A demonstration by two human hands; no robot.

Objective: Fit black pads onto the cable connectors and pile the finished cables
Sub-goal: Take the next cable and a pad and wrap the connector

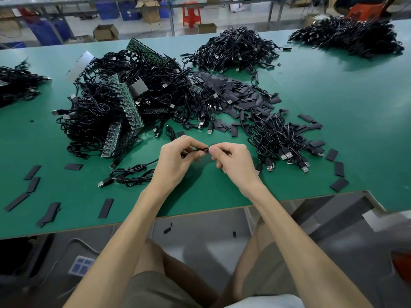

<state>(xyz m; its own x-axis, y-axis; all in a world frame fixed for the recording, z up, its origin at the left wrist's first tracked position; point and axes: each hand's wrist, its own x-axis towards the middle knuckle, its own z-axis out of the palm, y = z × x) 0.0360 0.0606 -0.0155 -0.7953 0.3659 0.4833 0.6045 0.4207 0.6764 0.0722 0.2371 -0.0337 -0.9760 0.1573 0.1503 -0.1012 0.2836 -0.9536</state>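
Observation:
My left hand (178, 157) pinches the end of a thin black cable (133, 172) whose coil trails left across the green table (333, 103). Close against it, my right hand (233, 161) pinches a small black piece at the connector (203, 149) between the two hands; whether it is a pad I cannot tell. A heap of flat black pads (240, 94) lies behind the hands. To the right of my right hand is a pile of black USB cables (278, 138). A big tangle of cables and green circuit boards (124, 103) fills the left centre.
Loose black pads (106, 208) lie scattered near the table's front edge on the left and at the right (339, 168). More cable piles sit at the back centre (235, 50), back right (347, 36) and far left (17, 85). Boxes, crates and a red stool (191, 13) stand beyond the table.

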